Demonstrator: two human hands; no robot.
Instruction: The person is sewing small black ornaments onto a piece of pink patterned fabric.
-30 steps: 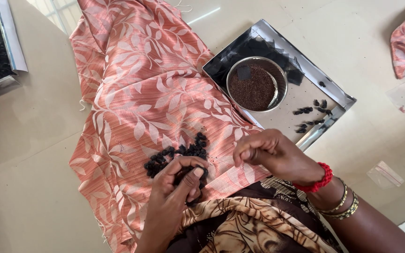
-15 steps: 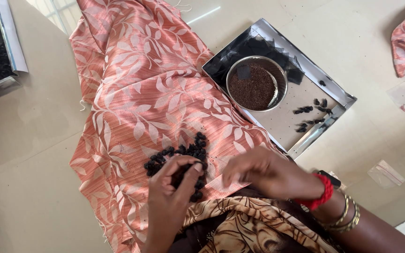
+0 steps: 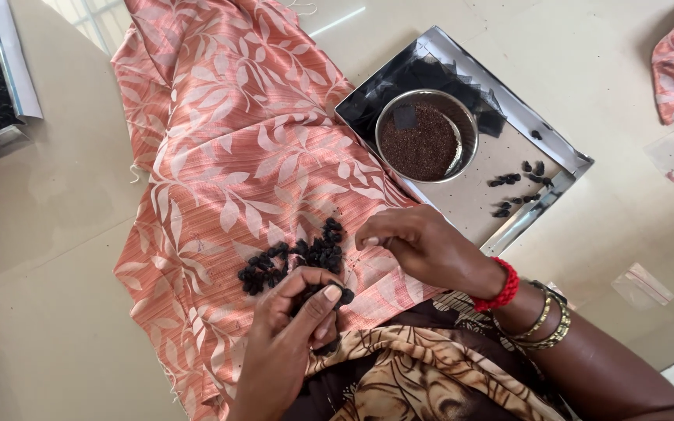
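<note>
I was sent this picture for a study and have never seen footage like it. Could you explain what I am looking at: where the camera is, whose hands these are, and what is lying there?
There is no machine here. A person wears a camera on the head, so the one view looks down at their own two bare hands over a pale floor.

An orange cloth with a pale leaf pattern is spread in front of them, with a small pile of black dried pieces on it. The left hand pinches a few of those pieces between thumb and fingers. The right hand, with a red bead bracelet and metal bangles at the wrist, rests on the cloth beside the pile; whether its grip holds anything is hidden.

To the right lies a shiny steel tray holding a round steel bowl of fine dark brown grains and a few loose black pieces. Another tray shows at the left edge.
</note>
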